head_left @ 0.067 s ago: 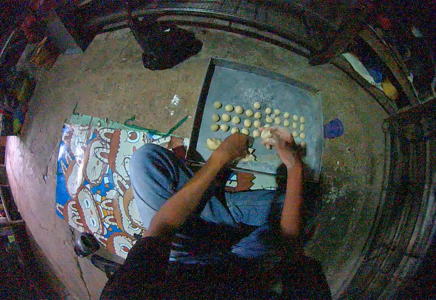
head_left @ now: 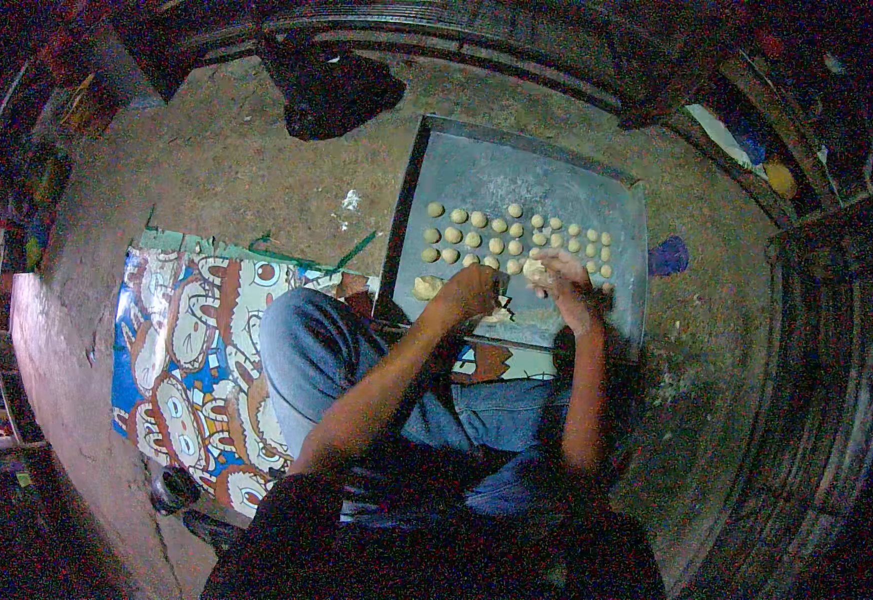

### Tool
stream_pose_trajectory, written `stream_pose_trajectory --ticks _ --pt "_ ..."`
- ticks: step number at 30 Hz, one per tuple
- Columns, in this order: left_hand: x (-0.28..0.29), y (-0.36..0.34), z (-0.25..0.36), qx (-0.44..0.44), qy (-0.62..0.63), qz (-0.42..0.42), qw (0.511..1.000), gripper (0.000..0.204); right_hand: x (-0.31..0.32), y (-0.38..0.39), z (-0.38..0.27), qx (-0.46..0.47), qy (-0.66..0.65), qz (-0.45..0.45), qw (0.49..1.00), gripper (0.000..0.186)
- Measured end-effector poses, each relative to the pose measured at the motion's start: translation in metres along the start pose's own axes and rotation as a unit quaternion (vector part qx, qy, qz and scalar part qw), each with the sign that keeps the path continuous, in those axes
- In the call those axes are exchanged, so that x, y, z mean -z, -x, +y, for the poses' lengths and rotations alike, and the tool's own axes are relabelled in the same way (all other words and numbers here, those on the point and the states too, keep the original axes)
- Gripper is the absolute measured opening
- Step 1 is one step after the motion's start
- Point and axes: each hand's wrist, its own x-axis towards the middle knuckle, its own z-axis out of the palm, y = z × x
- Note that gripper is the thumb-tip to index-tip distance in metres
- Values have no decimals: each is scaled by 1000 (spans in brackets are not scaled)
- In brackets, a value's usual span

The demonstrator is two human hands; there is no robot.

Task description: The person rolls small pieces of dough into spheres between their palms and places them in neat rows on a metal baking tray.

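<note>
Fingers of the right hand (head_left: pixel 564 287) have shifted very slightly since the earlier frame, and the pale piece of dough (head_left: pixel 535 270) at their tips has moved a touch with them; the left hand (head_left: pixel 471 290) looks almost unmoved, and everything else lies as it did. Set on the floor (head_left: pixel 226 150) before the person's crossed legs in blue jeans (head_left: pixel 316 340) is a large, square, dark-rimmed metal tray (head_left: pixel 476 165), dusted with white powder. Small round dough balls (head_left: pixel 478 219) sit in rows across the tray's middle, those toward its right side looking smaller, while its far part holds only powder. A larger yellowish lump of dough (head_left: pixel 426 288) lies at the tray's near left, just left of the left hand. Both hands are over the near part of the tray, just short of the rows. The right hand grips the piece of dough between its fingers and thumb; the left is curled downward, close to a flat pale scrap (head_left: pixel 499 314), and whether it grips anything cannot be told. Just right of the tray stands a purple cup (head_left: pixel 668 256); left of it spreads a cartoon-printed mat (head_left: pixel 191 330); beyond its far left corner sits a black bundle (head_left: pixel 341 95).
</note>
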Motion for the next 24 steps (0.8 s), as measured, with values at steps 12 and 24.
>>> stream_pose_trajectory --ticks 12,24 --pt "12 0 6 -35 -8 -40 999 23 15 -14 44 93 71 158 981 40" --pt "7 -3 34 49 804 41 591 83 -116 7 -6 121 273 51 953 62"
